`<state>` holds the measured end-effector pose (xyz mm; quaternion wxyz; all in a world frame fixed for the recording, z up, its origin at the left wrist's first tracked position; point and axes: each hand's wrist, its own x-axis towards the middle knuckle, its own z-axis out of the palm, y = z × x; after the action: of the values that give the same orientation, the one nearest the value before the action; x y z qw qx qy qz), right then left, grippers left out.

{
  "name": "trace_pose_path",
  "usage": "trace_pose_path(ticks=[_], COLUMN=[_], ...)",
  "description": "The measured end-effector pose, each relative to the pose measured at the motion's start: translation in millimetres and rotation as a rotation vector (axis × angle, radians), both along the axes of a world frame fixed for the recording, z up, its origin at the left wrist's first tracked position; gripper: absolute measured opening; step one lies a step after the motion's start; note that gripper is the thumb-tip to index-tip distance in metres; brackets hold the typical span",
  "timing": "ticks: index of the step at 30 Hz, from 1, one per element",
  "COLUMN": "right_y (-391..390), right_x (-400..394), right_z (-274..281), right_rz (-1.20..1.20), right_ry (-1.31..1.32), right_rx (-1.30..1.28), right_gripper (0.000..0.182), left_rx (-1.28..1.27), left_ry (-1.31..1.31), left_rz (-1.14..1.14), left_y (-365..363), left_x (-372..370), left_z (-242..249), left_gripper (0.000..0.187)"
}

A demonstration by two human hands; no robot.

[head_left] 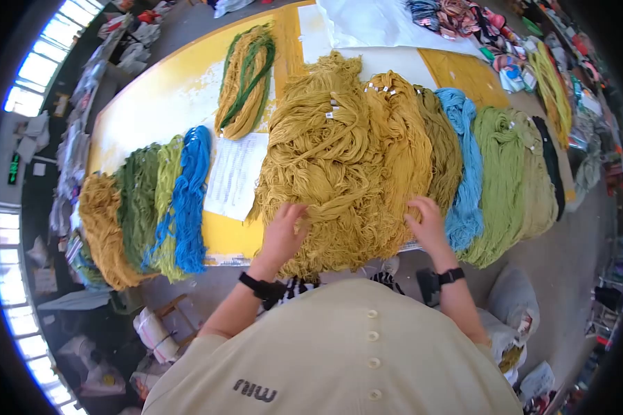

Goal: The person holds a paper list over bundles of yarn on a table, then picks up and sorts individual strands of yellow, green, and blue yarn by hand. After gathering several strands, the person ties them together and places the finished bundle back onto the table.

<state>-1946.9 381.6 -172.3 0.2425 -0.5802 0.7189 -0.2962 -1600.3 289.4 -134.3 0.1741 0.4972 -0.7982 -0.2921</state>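
A large heap of olive-gold yarn hanks (325, 159) lies in front of me and hangs over the table's near edge. My left hand (284, 234) is at the heap's lower left side, fingers loosely bent and apart, touching or just above the strands. At the lower right side is my right hand (429, 225), thumb and fingers spread, beside a golden-yellow hank (398, 145). Neither hand is closed around yarn. Small white tags show on the heap. To its right hang a darker olive hank (441, 152) and a light blue hank (467, 173).
Farther right are light green yarn (498, 180) and a black hank (548, 166). On the left lie blue (192, 200), dark green (140, 197) and gold (104, 228) hanks. A printed sheet (235, 176) and a green-and-gold hank (246, 83) rest on the yellow table (225, 238).
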Motion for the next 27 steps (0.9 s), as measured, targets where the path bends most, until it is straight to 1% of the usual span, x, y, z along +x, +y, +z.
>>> trace_pose_path(ticks=[3,4,5,6,8,9,10,11,12,13,14,15,16,17,19,21,23,24,25,26,27], right_y=[47,60,68,75,84,83,82,81,81,81,85,89,91,96,95,78,65,62,61,61,60], right_x=[-70,-92,-111,-128,-152,-158,-163,-167,-172,-175,-175,-173,-171,-171,-158,-139,-122,-114,-110,-109,-110], right_z=[-7,-5,-3,-4,-6,-3,0,3,1,-2,-5,-12,-22,-31,-45,-40,-44,-46,-48,-48,-47], right_rz=[-0.027,-0.097,-0.160,-0.151,-0.212,-0.208,-0.247,-0.293,-0.312,-0.353,-0.397,-0.424,-0.387,-0.348,-0.292,-0.305,-0.250,-0.228,-0.199,-0.218,-0.156], right_ry=[0.009,0.018,0.030,0.028,0.045,0.045,0.078,0.112,0.115,0.151,0.190,0.208,0.258,0.313,0.218,0.120,0.075,0.070,0.060,0.066,0.061], right_rx=[-0.053,-0.072,-0.095,-0.101,-0.032,-0.043,-0.033,-0.020,-0.023,0.019,0.070,0.084,0.150,0.223,0.391,0.467,0.474,0.461,0.449,0.452,0.462], right_gripper=[0.028,0.027,0.027,0.027,0.032,0.032,0.040,0.047,0.047,0.057,0.067,0.067,0.076,0.085,0.096,0.097,0.094,0.093,0.092,0.092,0.090], left_rx=[-0.073,-0.071,-0.102,-0.137,-0.170,-0.197,-0.183,-0.191,-0.250,-0.308,-0.245,-0.108,0.034,0.039,0.070,0.097,0.138,0.137,0.122,0.103,0.097], left_ry=[-0.034,-0.037,-0.068,-0.101,-0.136,-0.165,-0.208,-0.204,-0.376,-0.545,-0.675,-0.729,-0.775,-0.800,-0.840,-0.849,-0.772,-0.758,-0.764,-0.768,-0.761], left_rz=[0.052,0.048,-0.016,-0.075,-0.082,-0.102,-0.114,-0.121,-0.095,-0.077,-0.048,-0.010,0.025,0.037,0.052,0.021,0.066,0.033,0.066,0.107,0.095], left_y=[31,36,37,35,31,26,19,13,6,-2,-11,-22,-32,-37,-41,-42,-39,-37,-35,-33,-32], left_x=[-80,-105,-127,-144,-174,-184,-190,-194,-196,-195,-189,-174,-161,-151,-144,-136,-129,-125,-122,-121,-122], left_z=[4,3,4,4,5,5,-1,-3,-5,-9,-13,-21,-29,-31,-37,-34,-26,-28,-31,-32,-31], left_gripper=[0.050,0.050,0.054,0.058,0.060,0.062,0.069,0.069,0.073,0.077,0.086,0.089,0.093,0.092,0.094,0.096,0.095,0.095,0.095,0.094,0.094])
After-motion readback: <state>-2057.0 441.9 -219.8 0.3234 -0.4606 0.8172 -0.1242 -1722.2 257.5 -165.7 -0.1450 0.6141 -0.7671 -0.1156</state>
